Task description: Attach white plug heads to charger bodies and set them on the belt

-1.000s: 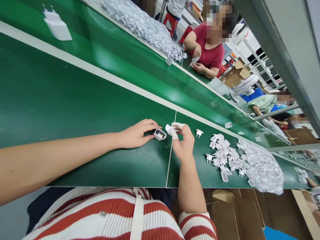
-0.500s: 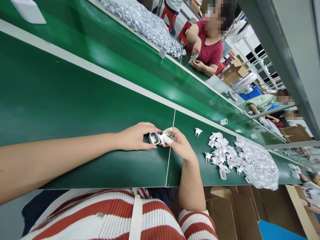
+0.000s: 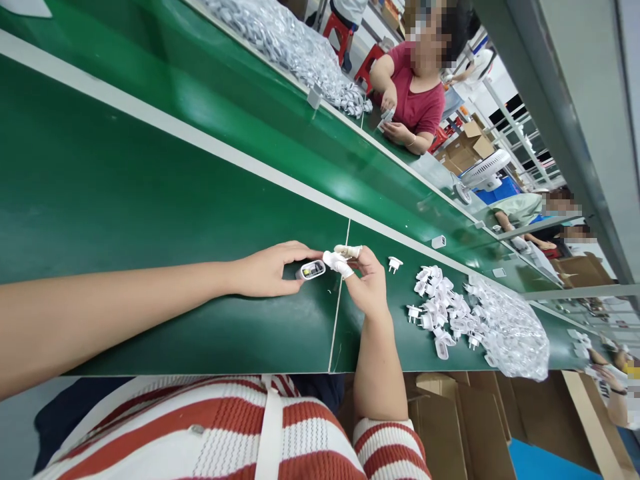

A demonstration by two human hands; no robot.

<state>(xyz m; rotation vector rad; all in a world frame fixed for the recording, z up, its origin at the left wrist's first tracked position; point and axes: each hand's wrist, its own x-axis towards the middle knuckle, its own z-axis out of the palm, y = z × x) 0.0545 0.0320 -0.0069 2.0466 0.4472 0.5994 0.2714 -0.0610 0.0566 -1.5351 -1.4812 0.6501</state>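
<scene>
My left hand (image 3: 267, 272) is closed around a white charger housing (image 3: 311, 270), thumb below and fingers above. The housing's open end faces right and shows yellow and dark parts inside. Just to its right, my right hand (image 3: 367, 277) pinches a small white plug cover (image 3: 330, 259) between thumb and forefinger, both wearing white finger covers. These covers partly hide it. Cover and housing are very close; whether they touch I cannot tell. Farther right on the green bench (image 3: 165, 220) lie a single plug cover (image 3: 395, 264) and a loose pile of plug covers (image 3: 440, 303).
A clear plastic bag (image 3: 517, 333) of white parts adjoins the pile. Beyond a white strip runs a green belt, carrying a white charger housing (image 3: 439, 241). Across it a co-worker in a red shirt (image 3: 417, 90) handles a white part. Cardboard boxes (image 3: 480, 427) stand below the bench edge.
My right hand has risen slightly with the plug cover, shifting it to the housing's upper right. The housing has tilted in my left hand. White parts on the belt have slid left.
</scene>
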